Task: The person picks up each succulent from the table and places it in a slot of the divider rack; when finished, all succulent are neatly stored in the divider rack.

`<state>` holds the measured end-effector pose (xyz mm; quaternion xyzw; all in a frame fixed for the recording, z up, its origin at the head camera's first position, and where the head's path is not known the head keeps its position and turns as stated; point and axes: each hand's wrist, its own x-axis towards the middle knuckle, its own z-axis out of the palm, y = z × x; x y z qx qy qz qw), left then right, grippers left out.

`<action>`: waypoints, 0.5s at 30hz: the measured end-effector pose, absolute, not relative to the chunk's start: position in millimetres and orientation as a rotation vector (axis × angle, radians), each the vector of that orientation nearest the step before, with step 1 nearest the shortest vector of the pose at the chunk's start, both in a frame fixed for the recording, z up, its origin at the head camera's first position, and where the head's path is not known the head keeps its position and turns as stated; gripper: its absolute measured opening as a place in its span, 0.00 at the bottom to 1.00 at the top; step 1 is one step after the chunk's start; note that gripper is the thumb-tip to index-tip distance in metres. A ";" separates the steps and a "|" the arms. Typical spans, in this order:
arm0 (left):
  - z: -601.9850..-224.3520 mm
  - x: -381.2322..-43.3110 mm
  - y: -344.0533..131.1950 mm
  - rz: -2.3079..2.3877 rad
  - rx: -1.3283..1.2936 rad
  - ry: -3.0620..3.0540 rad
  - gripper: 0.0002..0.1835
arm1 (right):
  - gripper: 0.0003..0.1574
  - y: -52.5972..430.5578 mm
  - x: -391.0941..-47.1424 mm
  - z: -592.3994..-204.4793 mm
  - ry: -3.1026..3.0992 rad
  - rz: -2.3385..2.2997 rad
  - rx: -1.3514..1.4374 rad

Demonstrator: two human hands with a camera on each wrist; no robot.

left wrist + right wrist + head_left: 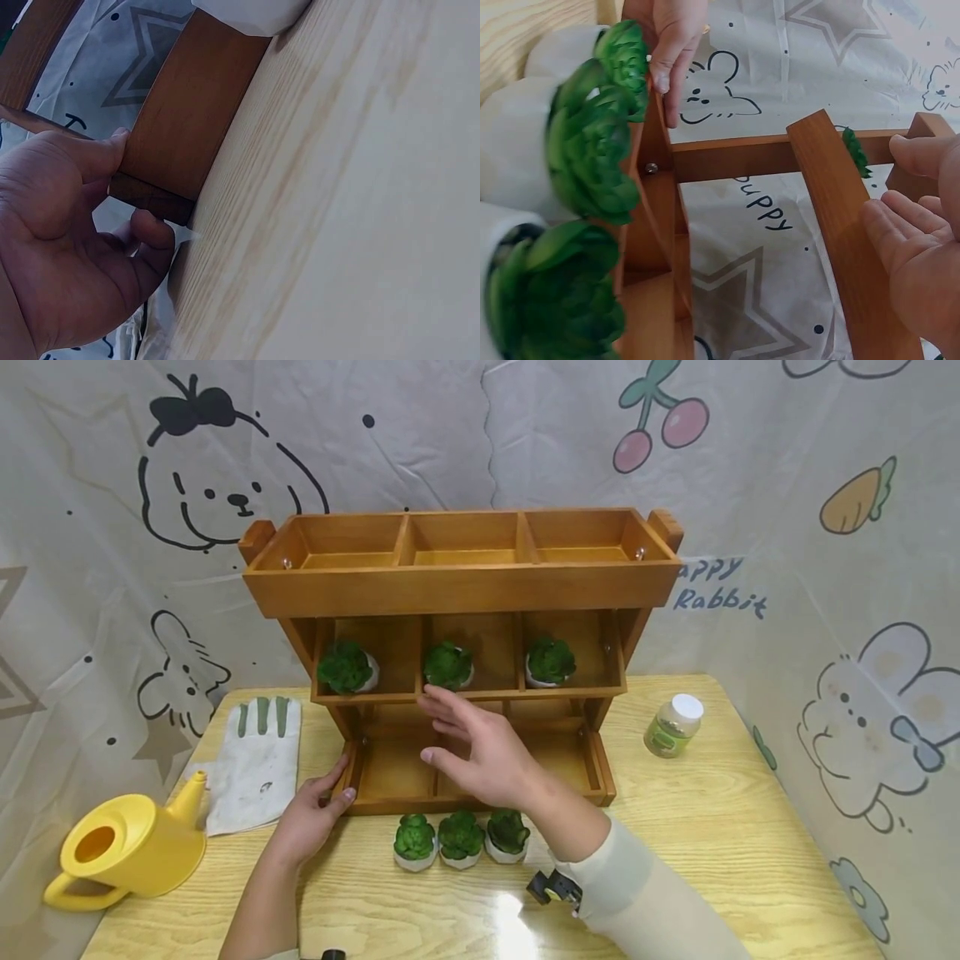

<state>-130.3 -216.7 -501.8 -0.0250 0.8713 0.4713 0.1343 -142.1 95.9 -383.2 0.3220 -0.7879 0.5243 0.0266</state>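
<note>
The wooden shelf [491, 639] is stood on the pale wood table [675, 852], and around it the clock is read, with twelve o'clock facing away from the person. Toward half past seven, the near corner of its bottom tier [382, 807] is pinched by the left hand [311, 817], the thumb being laid against the front board and the fingers bent around the end. Toward half past five, in front of the shelf, the right hand [483, 752] is held spread, its fingers straight and its thumb set apart. Its fingertips are held close by the lip of the middle tier [367, 698]; whether the wood is touched cannot be told.

In the middle tier, three potted plants [448, 665] are lodged, one per compartment, the leftmost being tipped toward nine o'clock. At six o'clock, just before the bottom tier, three front plants [461, 837] in white pots are lined up side by side. At eight o'clock, a white glove [251, 777] is laid flat, and beyond its near edge a yellow watering can [150, 843] is placed. Between three and four o'clock, a white-lidded jar [672, 727] is set. Behind the shelf, printed cloth [420, 443] is hung, cherries being shown near half past one.
</note>
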 end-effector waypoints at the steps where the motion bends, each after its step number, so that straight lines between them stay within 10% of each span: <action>1: -501.8 -130.2 -216.8 1.363 -0.073 2.526 0.36 | 0.46 97.0 -141.4 -385.0 -2.431 1.615 1.001; 15: -502.5 -131.2 -218.1 1.352 -0.047 2.537 0.37 | 0.45 117.2 -130.4 -404.4 -2.503 1.526 0.944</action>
